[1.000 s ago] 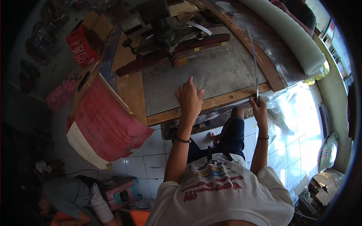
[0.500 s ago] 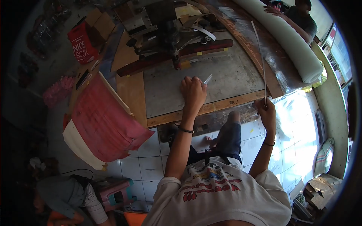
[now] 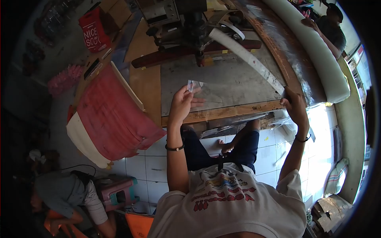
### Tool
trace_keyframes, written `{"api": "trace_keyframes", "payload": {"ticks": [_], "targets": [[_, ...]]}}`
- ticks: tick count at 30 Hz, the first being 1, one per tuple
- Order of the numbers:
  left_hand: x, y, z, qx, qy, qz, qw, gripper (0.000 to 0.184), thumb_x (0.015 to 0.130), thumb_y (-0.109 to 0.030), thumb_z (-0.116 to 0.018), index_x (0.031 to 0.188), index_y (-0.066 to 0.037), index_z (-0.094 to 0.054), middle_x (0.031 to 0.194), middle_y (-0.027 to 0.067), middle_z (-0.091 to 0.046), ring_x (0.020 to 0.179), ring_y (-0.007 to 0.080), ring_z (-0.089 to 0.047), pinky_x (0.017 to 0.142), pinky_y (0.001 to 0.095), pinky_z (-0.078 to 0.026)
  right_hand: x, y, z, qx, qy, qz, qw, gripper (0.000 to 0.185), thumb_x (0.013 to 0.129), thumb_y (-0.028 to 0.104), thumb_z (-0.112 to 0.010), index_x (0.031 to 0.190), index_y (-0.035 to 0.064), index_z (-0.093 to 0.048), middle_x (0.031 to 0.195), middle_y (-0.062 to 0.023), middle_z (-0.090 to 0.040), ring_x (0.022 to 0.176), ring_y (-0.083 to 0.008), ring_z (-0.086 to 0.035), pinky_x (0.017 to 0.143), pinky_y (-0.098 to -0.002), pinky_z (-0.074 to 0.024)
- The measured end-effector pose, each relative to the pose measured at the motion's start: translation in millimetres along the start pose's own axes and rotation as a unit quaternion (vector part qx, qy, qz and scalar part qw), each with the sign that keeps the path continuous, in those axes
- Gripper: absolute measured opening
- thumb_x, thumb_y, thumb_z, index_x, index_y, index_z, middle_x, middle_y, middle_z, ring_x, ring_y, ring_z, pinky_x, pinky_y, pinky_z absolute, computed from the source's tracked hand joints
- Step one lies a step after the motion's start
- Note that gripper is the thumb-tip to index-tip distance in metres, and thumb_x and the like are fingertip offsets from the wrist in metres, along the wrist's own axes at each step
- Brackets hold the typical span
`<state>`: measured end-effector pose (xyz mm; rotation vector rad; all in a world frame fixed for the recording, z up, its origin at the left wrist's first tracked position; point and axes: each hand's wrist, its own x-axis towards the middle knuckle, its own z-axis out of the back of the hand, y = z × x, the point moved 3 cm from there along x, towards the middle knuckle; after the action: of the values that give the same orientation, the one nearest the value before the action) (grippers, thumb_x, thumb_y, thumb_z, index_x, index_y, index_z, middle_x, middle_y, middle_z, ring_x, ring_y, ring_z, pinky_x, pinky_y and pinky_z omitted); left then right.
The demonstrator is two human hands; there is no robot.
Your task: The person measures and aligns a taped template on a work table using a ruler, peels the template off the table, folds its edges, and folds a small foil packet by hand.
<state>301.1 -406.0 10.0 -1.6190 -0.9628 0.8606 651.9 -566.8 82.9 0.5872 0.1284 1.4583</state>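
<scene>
My left hand (image 3: pixel 183 104) is over the front part of the grey plate (image 3: pixel 246 81), pinching a small clear plastic piece (image 3: pixel 195 85) between thumb and forefinger; the other fingers are spread. My right hand (image 3: pixel 295 109) is at the plate's front right corner, closed around the near end of a long, flat, pale ruler-like strip (image 3: pixel 250 59) with dark stains. The strip slants up and left above the plate, its far end near the machine (image 3: pixel 194 33). Whether it touches the plate, I cannot tell. The machine's dark red bar (image 3: pixel 162 59) crosses behind the plate.
Red sheeting (image 3: pixel 113 115) hangs over the table's left side. A thick white roll (image 3: pixel 309 51) runs along the right, with a person (image 3: pixel 331 31) beyond it. Another person (image 3: pixel 73 194) is low at left by a pink stool (image 3: pixel 117 194). A red bag (image 3: pixel 94 31) stands at back left.
The strip has swung from nearly upright to slanting left across the plate, its broad face now showing. My left hand has moved left and opened its lower fingers, still pinching the plastic.
</scene>
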Motion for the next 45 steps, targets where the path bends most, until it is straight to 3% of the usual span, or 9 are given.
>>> {"api": "trace_keyframes", "payload": {"ticks": [4, 13, 17, 23, 24, 27, 31, 37, 45], "targets": [[-6, -13, 3, -0.047, -0.006, -0.007, 0.999, 0.027, 0.096, 0.001, -0.042, 0.12, 0.009, -0.052, 0.118, 0.0189, -0.061, 0.104, 0.0309, -0.066, 0.093, 0.0397, -0.056, 15, 29, -27, 0.024, 0.109, 0.067, 0.992, 0.054, 0.08, 0.047, -0.069, 0.126, 0.0178, -0.065, 0.059, -0.0121, -0.062, 0.051, -0.0233, -0.058, 0.057, -0.0372, -0.0439], [-8, -3, 25, -0.221, 0.088, -0.04, 0.97, 0.016, 0.098, -0.004, -0.042, 0.094, 0.0, -0.057, 0.105, 0.0226, -0.066, 0.107, 0.0371, -0.065, 0.096, 0.0423, -0.054, 43, 19, -56, 0.02, 0.107, 0.105, 0.988, 0.046, 0.082, 0.038, -0.073, 0.124, 0.0191, -0.067, 0.057, -0.0098, -0.064, 0.048, -0.0208, -0.059, 0.055, -0.0337, -0.0477], [-9, -2, 22, -0.163, 0.028, -0.04, 0.985, 0.02, 0.101, -0.016, -0.048, 0.087, -0.005, -0.056, 0.098, 0.021, -0.069, 0.101, 0.0355, -0.068, 0.091, 0.0397, -0.056, 43, 18, -62, 0.024, 0.089, 0.117, 0.989, 0.046, 0.082, 0.039, -0.074, 0.123, 0.0208, -0.067, 0.053, -0.0077, -0.062, 0.046, -0.0193, -0.058, 0.055, -0.0329, -0.0477], [-7, 2, 23, -0.135, 0.02, -0.071, 0.988, 0.019, 0.101, -0.017, -0.05, 0.088, -0.005, -0.056, 0.089, 0.0134, -0.067, 0.098, 0.0321, -0.069, 0.087, 0.0372, -0.058, 46, 36, -55, -0.074, 0.146, 0.072, 0.984, 0.053, 0.081, 0.05, -0.07, 0.125, 0.0208, -0.066, 0.091, -0.0099, -0.068, 0.072, -0.0218, -0.066, 0.065, -0.0358, -0.0516], [-7, 3, 24, -0.14, 0.021, -0.078, 0.987, 0.019, 0.101, -0.017, -0.05, 0.088, -0.004, -0.055, 0.086, 0.0121, -0.067, 0.097, 0.0315, -0.07, 0.086, 0.0372, -0.058, 46, 28, -59, -0.032, 0.15, 0.056, 0.987, 0.059, 0.081, 0.055, -0.067, 0.124, 0.016, -0.066, 0.105, -0.011, -0.063, 0.085, -0.0263, -0.066, 0.073, -0.0386, -0.0527], [-6, 4, 28, -0.142, -0.004, -0.089, 0.986, 0.019, 0.101, -0.016, -0.05, 0.088, -0.003, -0.054, 0.083, 0.0101, -0.065, 0.094, 0.0303, -0.07, 0.086, 0.0371, -0.058, 49, 10, -63, 0.053, 0.104, 0.091, 0.989, 0.062, 0.08, 0.057, -0.067, 0.122, 0.0118, -0.066, 0.103, -0.0122, -0.063, 0.089, -0.0278, -0.065, 0.078, -0.0394, -0.0525], [-8, 5, 28, -0.134, -0.025, -0.092, 0.986, 0.017, 0.101, -0.014, -0.051, 0.088, -0.002, -0.053, 0.082, 0.0091, -0.063, 0.092, 0.0295, -0.07, 0.086, 0.0365, -0.058, 54, -4, -60, -0.002, 0.183, 0.057, 0.982, 0.051, 0.082, 0.047, -0.072, 0.113, 0.0065, -0.068, 0.106, -0.0128, -0.066, 0.095, -0.0271, -0.065, 0.081, -0.0381, -0.051], [-7, 4, 27, -0.133, -0.034, -0.092, 0.986, 0.016, 0.1, -0.014, -0.052, 0.088, -0.003, -0.053, 0.083, 0.0092, -0.063, 0.092, 0.0288, -0.07, 0.086, 0.0369, -0.058, 52, -11, -52, 0.104, 0.214, -0.02, 0.971, 0.036, 0.081, 0.033, -0.077, 0.101, 0.0036, -0.07, 0.083, -0.0066, -0.07, 0.08, -0.0167, -0.065, 0.073, -0.0317, -0.0495], [-6, 7, 28, -0.143, -0.04, -0.088, 0.985, 0.016, 0.1, -0.014, -0.052, 0.088, -0.003, -0.054, 0.083, 0.0091, -0.064, 0.091, 0.0292, -0.07, 0.086, 0.0365, -0.058, 52, -20, -50, 0.12, 0.229, -0.004, 0.966, 0.032, 0.084, 0.029, -0.075, 0.102, 0.0025, -0.071, 0.088, -0.0083, -0.073, 0.077, -0.0162, -0.066, 0.073, -0.0313, -0.0504]]}}
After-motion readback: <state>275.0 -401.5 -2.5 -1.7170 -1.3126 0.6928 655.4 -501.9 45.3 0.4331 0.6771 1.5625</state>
